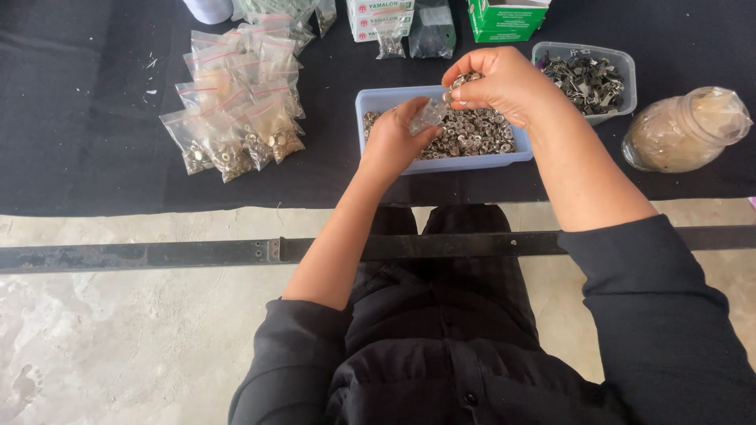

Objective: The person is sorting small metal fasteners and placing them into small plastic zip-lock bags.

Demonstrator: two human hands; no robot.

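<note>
A black cloth-covered worktop [94,118] is seen from above, with a pale blue plastic tub [378,98] of small silver metal rings set near its front edge. To the left of the tub, a heap of filled clear bags [236,102] with red seal strips is spread out; behind it, flat boxes [378,16] and a green carton [504,20] are lined along the far edge. Just right of the tub a second clear tub [587,75] of darker metal pieces is placed, and further right a jar [681,130] wrapped in plastic lies on its side. Much of the blue tub's right half is hidden by the right hand [500,83], whose grip is closed on a pinch of rings [465,79] held above the tub. A small clear bag [429,114] is pinched by the closed grip of the left hand [394,142] over the tub's middle; its long axis is tilted, with the upper end pointed up and right toward the right hand's fingertips. A dark metal bar [157,253] is laid across the concrete floor [118,346] before the person's lap.
</note>
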